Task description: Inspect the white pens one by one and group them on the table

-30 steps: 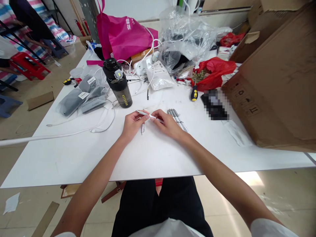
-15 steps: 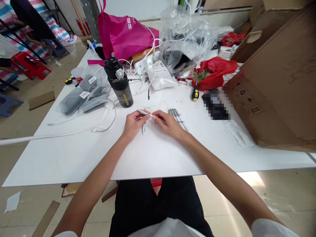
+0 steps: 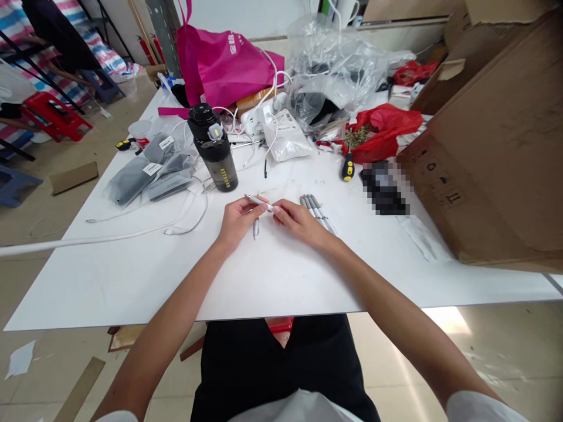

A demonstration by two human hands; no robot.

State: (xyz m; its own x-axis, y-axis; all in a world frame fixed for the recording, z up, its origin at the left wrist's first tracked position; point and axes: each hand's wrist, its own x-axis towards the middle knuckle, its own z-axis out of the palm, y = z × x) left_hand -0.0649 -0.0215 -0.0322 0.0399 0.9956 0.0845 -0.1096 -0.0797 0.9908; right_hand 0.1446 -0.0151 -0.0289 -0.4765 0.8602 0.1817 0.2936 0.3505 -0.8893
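A slim white and grey pen is held slantwise above the white table. My left hand pinches it between thumb and fingers. On the pen's right end, the fingers of my right hand are closed, hiding its tip. Just below my left fingertips lies a second pen part or pen, partly covered by that hand. Several similar grey and white pens lie side by side right behind my right hand, which covers their lower ends in part.
A black bottle stands beyond my left hand, near grey pouches and white cables. Toward the back are a pink bag, clear plastic bags and a red bag. A screwdriver and large cardboard box occupy the right.
My right fingers have shifted very slightly right along the pen, and a little more of its white end shows. My left hand keeps its grip.
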